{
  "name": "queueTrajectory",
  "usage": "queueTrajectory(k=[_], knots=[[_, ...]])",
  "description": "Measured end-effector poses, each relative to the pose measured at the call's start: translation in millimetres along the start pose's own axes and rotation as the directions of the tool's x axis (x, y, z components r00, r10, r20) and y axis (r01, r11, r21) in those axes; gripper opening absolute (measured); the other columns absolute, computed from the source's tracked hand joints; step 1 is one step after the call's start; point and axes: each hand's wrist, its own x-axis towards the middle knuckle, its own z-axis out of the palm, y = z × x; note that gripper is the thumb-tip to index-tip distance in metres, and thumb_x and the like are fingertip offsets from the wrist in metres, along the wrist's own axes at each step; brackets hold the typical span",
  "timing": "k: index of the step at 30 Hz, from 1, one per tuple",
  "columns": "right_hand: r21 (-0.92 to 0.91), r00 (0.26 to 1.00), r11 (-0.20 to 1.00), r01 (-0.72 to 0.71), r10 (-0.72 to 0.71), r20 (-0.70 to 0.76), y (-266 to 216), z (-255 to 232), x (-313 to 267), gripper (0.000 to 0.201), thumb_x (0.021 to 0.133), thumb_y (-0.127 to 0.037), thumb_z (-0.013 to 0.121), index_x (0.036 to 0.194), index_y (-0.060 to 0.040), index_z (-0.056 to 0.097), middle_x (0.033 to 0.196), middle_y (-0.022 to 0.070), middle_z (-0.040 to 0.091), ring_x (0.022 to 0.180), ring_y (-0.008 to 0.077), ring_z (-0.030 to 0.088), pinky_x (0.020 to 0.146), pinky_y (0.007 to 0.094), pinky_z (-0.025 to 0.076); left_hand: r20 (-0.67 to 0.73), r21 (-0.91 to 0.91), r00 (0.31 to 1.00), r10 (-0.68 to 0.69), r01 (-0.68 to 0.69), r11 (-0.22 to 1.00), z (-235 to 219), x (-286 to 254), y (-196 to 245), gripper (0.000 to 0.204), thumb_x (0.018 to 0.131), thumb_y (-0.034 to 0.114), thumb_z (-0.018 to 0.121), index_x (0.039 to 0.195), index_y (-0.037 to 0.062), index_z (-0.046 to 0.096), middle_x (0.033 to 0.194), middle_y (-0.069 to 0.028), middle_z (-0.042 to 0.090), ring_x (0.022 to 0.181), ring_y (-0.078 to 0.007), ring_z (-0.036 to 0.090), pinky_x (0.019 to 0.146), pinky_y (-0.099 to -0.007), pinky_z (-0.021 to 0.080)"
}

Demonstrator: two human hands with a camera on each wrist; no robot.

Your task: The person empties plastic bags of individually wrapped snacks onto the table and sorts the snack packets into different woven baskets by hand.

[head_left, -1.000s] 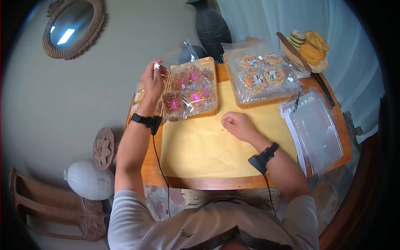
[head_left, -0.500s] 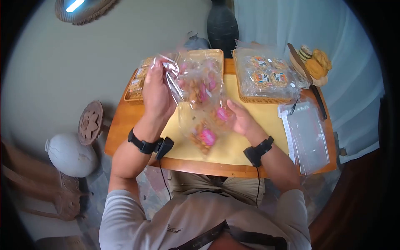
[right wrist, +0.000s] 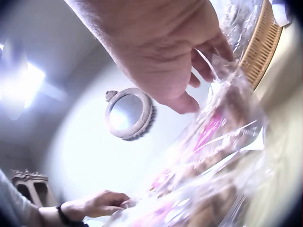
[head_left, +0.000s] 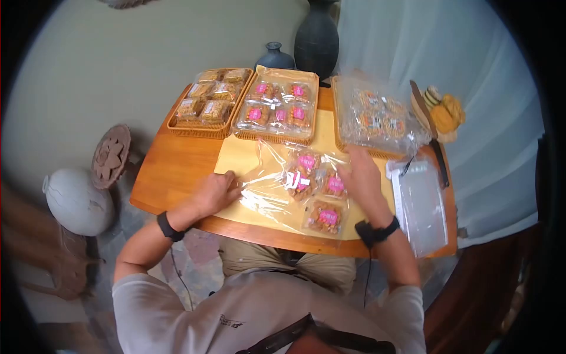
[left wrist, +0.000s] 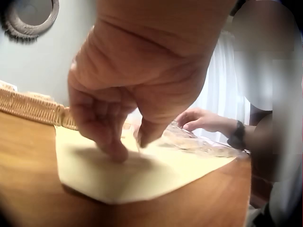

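Observation:
A clear plastic bag (head_left: 274, 186) lies on the yellow sheet (head_left: 236, 154). Inside its right part are several individually wrapped nut clusters (head_left: 325, 216) with pink labels. My left hand (head_left: 219, 192) pinches the flat left end of the bag, thumb and fingertips low over the sheet in the left wrist view. On the other side, my right hand (head_left: 364, 180) touches the filled right end, thumb and fingers spread at its edge. Crumpled film (right wrist: 227, 94) overlaps the right fingertips in the right wrist view.
Two wicker baskets of wrapped snacks (head_left: 203, 121) (head_left: 277, 137) stand at the back left. A third basket (head_left: 368, 150) holds bagged round snacks. Flat clear bags (head_left: 421, 206) lie at the right, near a dark-handled knife (head_left: 439, 162). Dark vases (head_left: 316, 41) stand behind.
My left hand has lifted the bag of nut clusters from the middle basket, brought it toward me and laid it on the sheet. My right hand has moved to the bag's right end.

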Motion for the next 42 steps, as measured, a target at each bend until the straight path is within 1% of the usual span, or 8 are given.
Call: queueTrajectory(k=[3,6,10,25,34,37,39,42], knots=[[0.154,0.969,0.961,0.228,-0.239,0.060,-26,-14,6,0.039,0.087,-0.021,0.070,0.119,-0.0005,0.064,0.115,0.0194,0.065,0.108,0.0389,0.060,0.094,0.0443,0.050,0.218,0.389,0.972,-0.084,-0.008,0.921,-25,6,-8,0.036,0.094,0.039,0.057,0.097,0.0061,0.073,0.088,-0.0196,0.072,0.082,-0.0389,0.070,0.075,-0.0498,0.055],[0.207,0.905,0.963,0.174,-0.239,0.352,-48,-22,24,0.047,0.088,-0.026,0.070,0.125,0.0006,0.060,0.122,0.0205,0.063,0.114,0.0384,0.059,0.099,0.0449,0.048,0.189,0.360,0.980,0.060,-0.126,0.924,-59,29,-3,0.026,0.092,0.031,0.063,0.093,0.0061,0.072,0.084,-0.0203,0.071,0.079,-0.0401,0.068,0.071,-0.0483,0.054],[0.195,0.897,0.968,0.158,-0.223,0.381,-47,17,57,0.057,0.090,-0.032,0.069,0.135,-0.0005,0.055,0.135,0.0218,0.057,0.128,0.0384,0.052,0.107,0.0441,0.043,-0.016,0.256,0.957,0.289,-0.275,0.927,-75,99,-10,0.023,0.091,0.025,0.063,0.094,0.0036,0.071,0.084,-0.0205,0.070,0.081,-0.0394,0.069,0.073,-0.0465,0.054],[0.143,0.849,0.987,0.068,-0.133,0.511,-27,79,73,0.069,0.095,-0.049,0.061,0.146,-0.0050,0.049,0.155,0.0182,0.043,0.149,0.0367,0.031,0.120,0.0466,0.028,-0.124,0.351,0.985,-0.120,0.157,0.923,-34,367,-43,0.044,0.092,0.036,0.059,0.109,-0.0029,0.073,0.119,-0.0258,0.068,0.114,-0.0390,0.065,0.098,-0.0455,0.051],[0.236,0.904,0.972,0.017,-0.116,0.412,-21,90,60,0.068,0.095,-0.046,0.063,0.143,-0.0012,0.050,0.153,0.0203,0.045,0.149,0.0392,0.029,0.120,0.0484,0.028,-0.241,0.420,0.969,0.058,0.050,0.906,-19,399,-68,0.032,0.087,0.022,0.058,0.103,-0.0016,0.072,0.104,-0.0294,0.069,0.101,-0.0429,0.068,0.090,-0.0474,0.054],[0.238,0.891,0.970,0.044,-0.146,0.430,-21,88,61,0.068,0.095,-0.046,0.064,0.143,-0.0005,0.050,0.153,0.0207,0.044,0.149,0.0393,0.028,0.121,0.0479,0.027,-0.440,0.156,0.898,0.034,0.039,0.987,-21,392,-61,0.031,0.093,0.024,0.057,0.104,-0.0024,0.069,0.093,-0.0251,0.072,0.092,-0.0381,0.071,0.085,-0.0467,0.055],[0.249,0.892,0.968,0.028,-0.137,0.432,-20,90,60,0.068,0.095,-0.046,0.064,0.143,-0.0005,0.050,0.153,0.0205,0.044,0.149,0.0397,0.027,0.121,0.0478,0.027,-0.211,-0.742,0.930,-0.300,0.047,0.668,-39,359,-21,0.027,0.098,0.030,0.061,0.092,0.0049,0.068,0.070,-0.0082,0.064,0.075,-0.0229,0.069,0.072,-0.0379,0.056],[0.250,0.888,0.968,0.028,-0.139,0.439,-19,91,61,0.067,0.094,-0.046,0.064,0.142,-0.0003,0.050,0.153,0.0204,0.044,0.149,0.0403,0.027,0.121,0.0476,0.027,0.046,-0.760,0.976,-0.214,0.173,0.626,-63,341,-10,0.027,0.098,0.035,0.067,0.088,0.0099,0.064,0.071,0.0020,0.054,0.065,-0.0107,0.059,0.063,-0.0282,0.049]])
